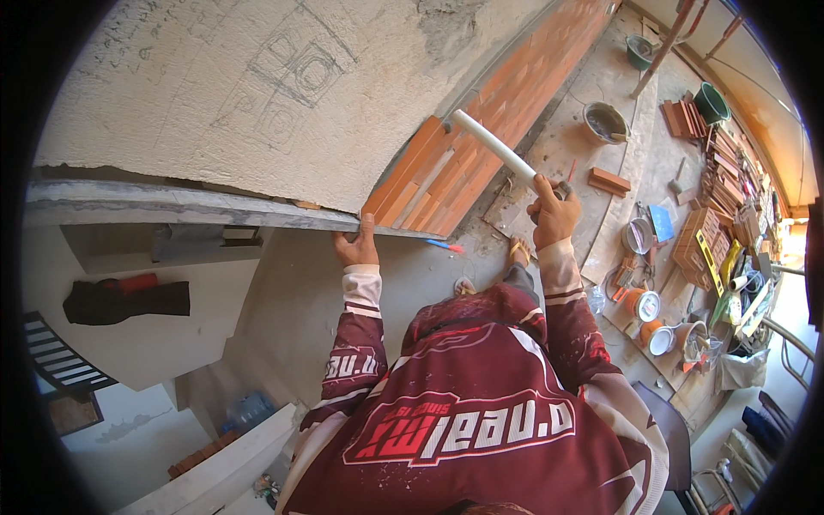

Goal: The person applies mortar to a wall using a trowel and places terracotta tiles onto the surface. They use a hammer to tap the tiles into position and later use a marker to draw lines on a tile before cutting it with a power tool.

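Observation:
My right hand (pixel 556 210) is closed round one end of a straight white tube (pixel 498 148), whose far end reaches up and left across the brick-faced wall. Something small and dark shows by its fingers; I cannot tell what it is. At the wall's corner, my left hand (pixel 357 244) grips the edge, thumb up against the orange brick tiles (pixel 421 184) and the other fingers partly hidden. A grey strip (pixel 180 204) runs along the edge to the left. A blue and red tool (pixel 445 245) sticks out under the tiled end.
Pencil lines mark the bare plaster (pixel 232 86). On the floor at right are a mortar basin (pixel 605 123), green buckets (pixel 711 103), loose bricks (pixel 608 181), a yellow spirit level (pixel 709 260) and orange-and-white tubs (pixel 644 305). Scaffold poles (pixel 663 50) stand at the far right.

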### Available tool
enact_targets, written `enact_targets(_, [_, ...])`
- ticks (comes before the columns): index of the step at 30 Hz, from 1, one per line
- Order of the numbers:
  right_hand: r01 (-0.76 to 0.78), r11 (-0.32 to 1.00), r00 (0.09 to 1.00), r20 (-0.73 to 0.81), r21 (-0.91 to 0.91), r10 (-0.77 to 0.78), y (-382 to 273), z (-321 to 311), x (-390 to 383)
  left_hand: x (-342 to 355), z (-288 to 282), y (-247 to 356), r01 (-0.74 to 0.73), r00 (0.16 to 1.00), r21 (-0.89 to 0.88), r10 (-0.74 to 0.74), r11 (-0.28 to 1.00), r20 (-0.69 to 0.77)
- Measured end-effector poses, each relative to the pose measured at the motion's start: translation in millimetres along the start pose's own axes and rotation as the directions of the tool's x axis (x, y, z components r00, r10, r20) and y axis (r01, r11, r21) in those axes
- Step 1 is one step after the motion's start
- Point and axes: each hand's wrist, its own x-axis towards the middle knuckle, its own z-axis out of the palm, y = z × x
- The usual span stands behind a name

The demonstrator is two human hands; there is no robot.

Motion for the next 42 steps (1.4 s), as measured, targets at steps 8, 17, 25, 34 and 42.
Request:
enact_targets(8, [-0.028, 0.997, 1.0, 0.007, 0.07, 0.027, 6, 10, 9, 3, 4, -8, -0.025, 0.997, 0.111, 0.033, 0.993, -0.069])
enact_targets(17, [-0.056, 0.998, 0.995, 0.09, 0.034, 0.053, 6, 8, 9, 4, 2, 0, 0.085, 0.996, 0.158, -0.081, 0.984, -0.033])
enact_targets(25, [0.012, 1.0, 0.998, 0.067, -0.001, -0.012, 6, 11, 4, 13, -4, -36, 0.165, 0.986, 0.118, -0.161, 0.979, -0.048])
enact_targets(34, [0.006, 0.99, 0.999, -0.048, 0.14, 0.001, 24, -10, 0, -4, 0, 2, 0.024, 0.999, 0.311, -0.016, 0.95, -0.029])
enact_targets(42, [-0.031, 1.0, 0.99, -0.136, 0.006, 0.032, 35, -64, -22, -12, -11, -6, 0.058, 0.998, 0.114, -0.06, 0.992, 0.016])
